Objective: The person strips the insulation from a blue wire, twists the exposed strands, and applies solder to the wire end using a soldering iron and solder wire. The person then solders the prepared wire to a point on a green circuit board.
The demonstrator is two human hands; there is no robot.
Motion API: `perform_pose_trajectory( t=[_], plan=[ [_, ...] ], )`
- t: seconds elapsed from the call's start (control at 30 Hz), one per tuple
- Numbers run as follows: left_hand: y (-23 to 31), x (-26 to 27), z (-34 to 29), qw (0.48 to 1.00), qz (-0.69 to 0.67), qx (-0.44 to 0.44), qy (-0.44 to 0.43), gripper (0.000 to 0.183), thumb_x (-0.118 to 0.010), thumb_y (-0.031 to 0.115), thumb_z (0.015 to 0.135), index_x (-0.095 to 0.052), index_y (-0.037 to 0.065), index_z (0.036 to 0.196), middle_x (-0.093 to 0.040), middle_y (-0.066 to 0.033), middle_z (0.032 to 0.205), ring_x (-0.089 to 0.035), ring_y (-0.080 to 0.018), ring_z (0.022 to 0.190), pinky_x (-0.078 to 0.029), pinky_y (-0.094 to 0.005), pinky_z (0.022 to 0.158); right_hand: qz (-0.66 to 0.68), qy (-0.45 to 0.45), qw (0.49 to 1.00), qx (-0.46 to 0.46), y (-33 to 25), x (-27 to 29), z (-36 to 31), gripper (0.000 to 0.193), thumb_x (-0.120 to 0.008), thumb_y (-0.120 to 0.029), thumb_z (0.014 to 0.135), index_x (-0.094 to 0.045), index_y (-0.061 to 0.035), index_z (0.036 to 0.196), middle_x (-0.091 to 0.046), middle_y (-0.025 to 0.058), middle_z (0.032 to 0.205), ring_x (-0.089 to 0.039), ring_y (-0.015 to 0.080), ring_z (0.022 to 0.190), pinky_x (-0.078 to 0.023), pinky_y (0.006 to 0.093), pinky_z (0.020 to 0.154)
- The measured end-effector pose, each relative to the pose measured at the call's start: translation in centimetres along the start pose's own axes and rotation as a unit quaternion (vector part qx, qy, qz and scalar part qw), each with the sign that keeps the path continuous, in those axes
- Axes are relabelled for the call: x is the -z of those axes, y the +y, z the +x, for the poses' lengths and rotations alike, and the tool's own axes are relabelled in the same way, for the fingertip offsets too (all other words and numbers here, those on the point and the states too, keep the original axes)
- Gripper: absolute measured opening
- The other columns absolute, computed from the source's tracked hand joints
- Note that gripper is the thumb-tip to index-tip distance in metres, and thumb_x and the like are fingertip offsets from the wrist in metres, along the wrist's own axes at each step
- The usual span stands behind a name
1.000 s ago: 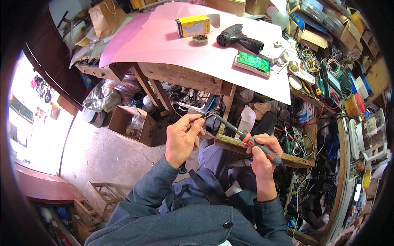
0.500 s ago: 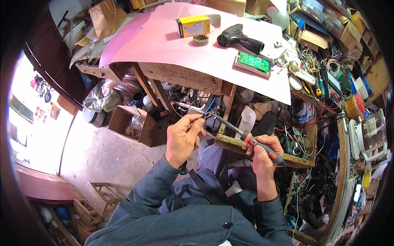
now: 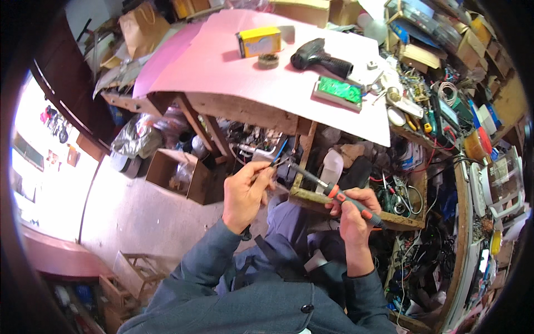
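Observation:
My right hand (image 3: 356,214) is wrapped round the grey-and-red handle of a soldering iron (image 3: 338,195), whose metal shaft points up and left. In a pinch between thumb and fingers, my left hand (image 3: 243,192) holds a thin wire (image 3: 273,162) with a dark part at the fingertips and a blue length beyond. The iron's tip (image 3: 291,163) is close to the wire's end; whether they touch I cannot tell. Both hands are in the air in front of an open wooden drawer (image 3: 317,199).
On the pink-covered table (image 3: 222,72) lie a black cordless drill (image 3: 320,58), a green circuit board in a pale case (image 3: 338,90), a yellow box (image 3: 259,42) and a small round tin (image 3: 268,60). Tools and wires crowd the right side. A cardboard box (image 3: 192,183) stands on the floor.
The view has shifted slightly. My left hand has moved a little left and down with the wire, while the soldering iron stays nearly in place in my right hand.

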State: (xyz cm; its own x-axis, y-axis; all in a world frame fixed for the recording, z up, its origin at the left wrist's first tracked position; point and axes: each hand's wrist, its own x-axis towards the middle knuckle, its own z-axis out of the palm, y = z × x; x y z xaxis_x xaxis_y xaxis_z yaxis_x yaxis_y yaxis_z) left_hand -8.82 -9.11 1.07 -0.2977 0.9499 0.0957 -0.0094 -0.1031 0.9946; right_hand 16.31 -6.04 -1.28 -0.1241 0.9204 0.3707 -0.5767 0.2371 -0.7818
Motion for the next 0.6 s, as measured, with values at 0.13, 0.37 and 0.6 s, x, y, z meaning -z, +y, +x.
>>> perform_pose_trajectory(
  t=[0.13, 0.37, 0.6],
  plan=[
    [-0.2, 0.2, 0.3, 1.000, -0.012, -0.010, 0.010, 0.021, -0.061, 0.015, 0.108, -0.066, -0.003, 0.119, -0.067, -0.0077, 0.078, -0.055, -0.0079, 0.053, -0.044, -0.0217, 0.048, -0.013, -0.004, 1.000, -0.003, -0.2, -0.4, 0.2, 0.014, -0.067, 0.003, 0.095, -0.062, 0.0042, 0.108, -0.071, 0.0193, 0.100, -0.076, 0.0280, 0.083, -0.064, 0.0358, 0.071],
    [1.4, -0.1, 2.3, 0.995, -0.025, -0.087, 0.030, 0.018, -0.061, 0.018, 0.110, -0.063, 0.002, 0.117, -0.056, 0.0028, 0.075, -0.047, -0.0028, 0.065, -0.037, -0.0205, 0.056, 0.018, 0.015, 0.998, 0.053, -1.6, 0.7, 1.1, 0.020, -0.070, 0.000, 0.092, -0.062, 0.0042, 0.110, -0.071, 0.0188, 0.099, -0.073, 0.0254, 0.079, -0.065, 0.0409, 0.076],
    [3.9, -1.2, 5.3, 0.992, 0.046, -0.118, 0.020, 0.020, -0.060, 0.018, 0.110, -0.064, -0.001, 0.115, -0.056, 0.0048, 0.084, -0.046, -0.0034, 0.073, -0.040, -0.0216, 0.063, 0.008, 0.051, 0.991, 0.124, -4.7, 2.6, 3.7, 0.027, -0.072, -0.003, 0.091, -0.059, 0.0027, 0.114, -0.070, 0.0179, 0.091, -0.070, 0.0234, 0.075, -0.064, 0.0455, 0.078]
  ],
)
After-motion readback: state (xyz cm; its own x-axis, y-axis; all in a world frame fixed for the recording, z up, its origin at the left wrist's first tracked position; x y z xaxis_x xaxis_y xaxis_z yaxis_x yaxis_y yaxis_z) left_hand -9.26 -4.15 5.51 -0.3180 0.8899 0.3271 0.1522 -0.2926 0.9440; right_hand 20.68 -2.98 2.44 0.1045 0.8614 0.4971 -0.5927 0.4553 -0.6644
